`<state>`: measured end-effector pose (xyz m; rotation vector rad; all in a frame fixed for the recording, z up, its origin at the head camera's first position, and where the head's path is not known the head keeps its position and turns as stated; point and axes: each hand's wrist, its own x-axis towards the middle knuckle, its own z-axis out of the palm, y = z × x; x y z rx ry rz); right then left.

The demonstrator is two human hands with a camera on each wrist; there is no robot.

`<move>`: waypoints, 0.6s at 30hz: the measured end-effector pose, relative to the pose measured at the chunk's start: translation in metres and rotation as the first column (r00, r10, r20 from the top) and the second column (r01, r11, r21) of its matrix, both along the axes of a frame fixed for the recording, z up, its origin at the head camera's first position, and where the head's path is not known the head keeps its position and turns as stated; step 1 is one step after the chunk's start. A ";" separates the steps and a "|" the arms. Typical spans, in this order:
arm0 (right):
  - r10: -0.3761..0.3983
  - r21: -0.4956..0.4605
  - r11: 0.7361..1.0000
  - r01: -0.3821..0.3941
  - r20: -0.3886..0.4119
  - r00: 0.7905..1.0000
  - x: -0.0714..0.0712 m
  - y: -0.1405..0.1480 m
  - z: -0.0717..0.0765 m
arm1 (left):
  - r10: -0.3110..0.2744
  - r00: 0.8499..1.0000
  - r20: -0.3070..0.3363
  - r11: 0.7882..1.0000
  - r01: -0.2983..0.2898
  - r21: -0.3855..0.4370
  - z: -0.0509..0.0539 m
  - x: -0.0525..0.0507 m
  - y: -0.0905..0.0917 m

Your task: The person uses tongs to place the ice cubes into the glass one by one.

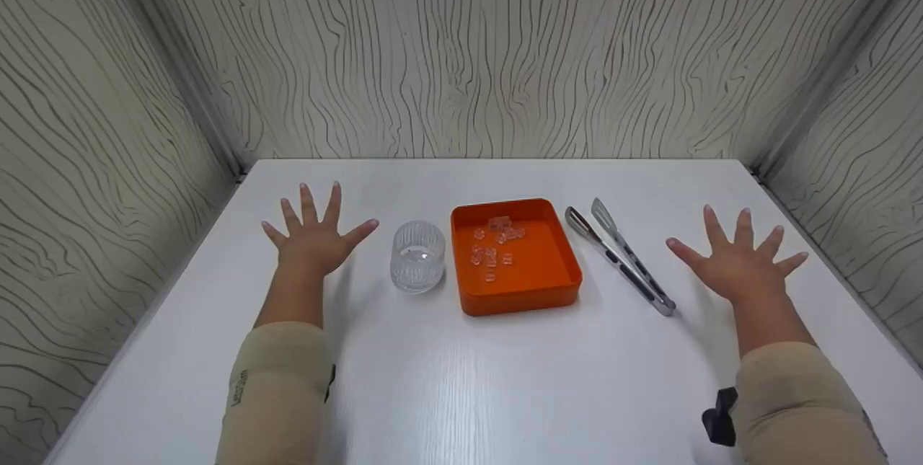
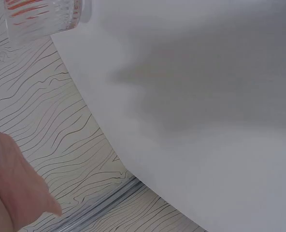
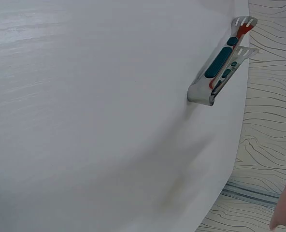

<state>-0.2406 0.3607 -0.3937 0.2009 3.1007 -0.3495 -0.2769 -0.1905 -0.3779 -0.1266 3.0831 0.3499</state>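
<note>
My left hand [image 1: 312,245] hovers over the table's left side, fingers spread wide, holding nothing. Closest to it stands a ribbed clear glass [image 1: 418,257], upright; part of the glass [image 2: 41,19] also shows in the left wrist view. Right of the glass sits an orange square tray [image 1: 520,299] with several small clear cubes [image 1: 491,257] inside. Metal tongs [image 1: 627,259] lie spread beside the tray, tips pointing away from me. Over the right side, my right hand [image 1: 743,270] is spread out too, with nothing in it. The tongs [image 3: 220,65] appear in the right wrist view.
The white table [image 1: 461,378] ends at a wood-grain patterned back wall [image 1: 461,54]. Similar panels stand at the left [image 1: 72,162] and right, with grey corner strips between. Both forearms wear beige sleeves [image 1: 277,393], and a black object [image 1: 720,418] sits by the right sleeve.
</note>
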 end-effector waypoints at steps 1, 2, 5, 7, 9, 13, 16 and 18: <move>-0.001 -0.001 1.000 0.001 0.001 1.000 0.000 0.000 -0.001 | 0.004 1.000 0.009 1.000 -0.004 0.028 -0.001 -0.001 0.001; -0.002 -0.003 1.000 0.002 0.004 1.000 -0.001 0.000 -0.001 | 0.005 1.000 0.020 0.998 -0.006 0.057 -0.002 -0.001 0.001; -0.005 -0.020 1.000 0.005 0.012 1.000 -0.003 -0.002 -0.001 | 0.000 0.999 0.037 0.992 -0.005 0.126 -0.004 -0.003 0.004; -0.006 -0.029 1.000 0.006 0.017 1.000 -0.006 -0.004 0.000 | -0.003 0.999 0.040 0.987 -0.004 0.160 -0.005 -0.005 0.006; -0.005 -0.038 0.999 0.006 0.018 1.000 -0.009 -0.006 0.000 | -0.002 0.999 0.042 0.980 -0.006 0.198 -0.007 -0.006 0.009; -0.008 -0.051 0.999 0.009 0.014 1.000 -0.012 -0.011 -0.006 | -0.011 0.998 0.056 0.952 -0.007 0.305 -0.014 -0.008 0.014; -0.010 -0.070 0.997 0.011 0.014 1.000 -0.014 -0.016 -0.014 | -0.038 0.997 0.062 0.914 0.010 0.406 -0.022 -0.010 0.019; -0.015 -0.081 0.997 0.016 0.016 1.000 -0.016 -0.019 -0.018 | -0.060 0.997 0.058 0.881 0.025 0.472 -0.027 -0.010 0.023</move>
